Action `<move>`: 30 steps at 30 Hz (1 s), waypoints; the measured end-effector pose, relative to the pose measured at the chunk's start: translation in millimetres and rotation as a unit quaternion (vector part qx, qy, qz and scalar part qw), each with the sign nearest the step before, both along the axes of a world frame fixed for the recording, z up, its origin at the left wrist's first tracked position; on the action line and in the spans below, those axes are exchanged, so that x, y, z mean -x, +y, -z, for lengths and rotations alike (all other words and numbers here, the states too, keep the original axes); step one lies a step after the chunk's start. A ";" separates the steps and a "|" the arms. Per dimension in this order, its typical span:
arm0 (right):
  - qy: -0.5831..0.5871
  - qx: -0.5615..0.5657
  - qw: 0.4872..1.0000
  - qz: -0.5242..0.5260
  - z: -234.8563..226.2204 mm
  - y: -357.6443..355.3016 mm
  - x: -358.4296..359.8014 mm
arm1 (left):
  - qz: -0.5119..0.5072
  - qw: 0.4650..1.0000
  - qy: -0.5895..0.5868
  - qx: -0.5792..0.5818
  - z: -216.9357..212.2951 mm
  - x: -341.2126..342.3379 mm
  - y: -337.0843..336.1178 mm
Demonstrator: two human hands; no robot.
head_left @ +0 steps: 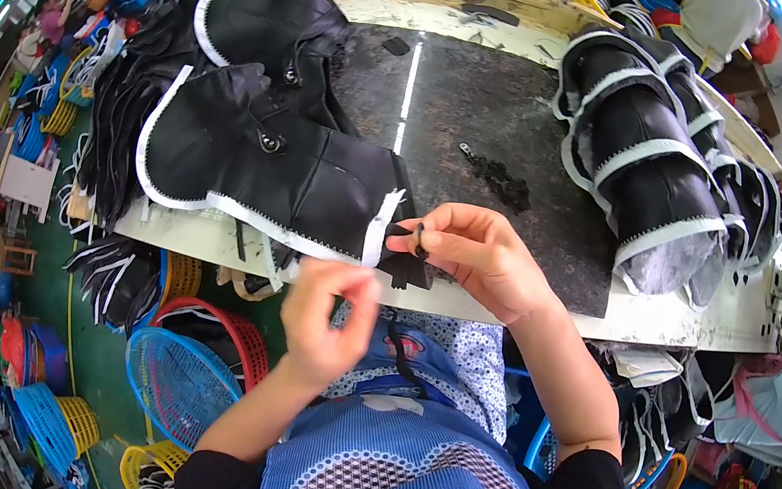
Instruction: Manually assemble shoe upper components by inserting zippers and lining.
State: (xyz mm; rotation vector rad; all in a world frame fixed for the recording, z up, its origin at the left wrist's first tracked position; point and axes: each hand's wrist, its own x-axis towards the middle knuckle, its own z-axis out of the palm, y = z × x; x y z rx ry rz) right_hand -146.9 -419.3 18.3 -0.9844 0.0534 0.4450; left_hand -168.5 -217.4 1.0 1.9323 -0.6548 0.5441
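My right hand (485, 259) is closed in a pinch on a small dark piece that looks like a zipper slider (421, 243), at the end of a black zipper tape (404, 269). That tape lies along the right edge of a black leather boot upper (346, 172) trimmed in white tape, with a short white strip (380, 228) at its corner. My left hand (329, 321) is just below the upper, near the table's front edge. Its fingers are curled but smeared by motion, so I cannot tell whether they hold anything. A second black upper (262, 23) lies behind the first.
On the dark mat (495, 88) sits a small heap of black zipper sliders (499, 182). Stacked white-edged uppers (651, 162) stand at the right, and more black pieces (124, 103) hang at the left. Blue (174, 379) and red (242, 329) baskets stand below the table's front left edge.
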 end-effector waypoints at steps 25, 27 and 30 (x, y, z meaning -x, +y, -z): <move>-0.308 0.209 0.905 0.206 -18.5 19.2 37.4 | 0.216 0.729 0.533 0.372 -36.2 -28.3 -5.9; -0.329 0.246 0.886 0.215 -17.5 18.8 36.3 | 0.218 0.729 0.531 0.372 -37.4 -29.4 -10.1; -0.325 0.273 0.876 0.228 -16.2 20.3 34.6 | 0.222 0.735 0.520 0.374 -37.5 -30.1 -12.2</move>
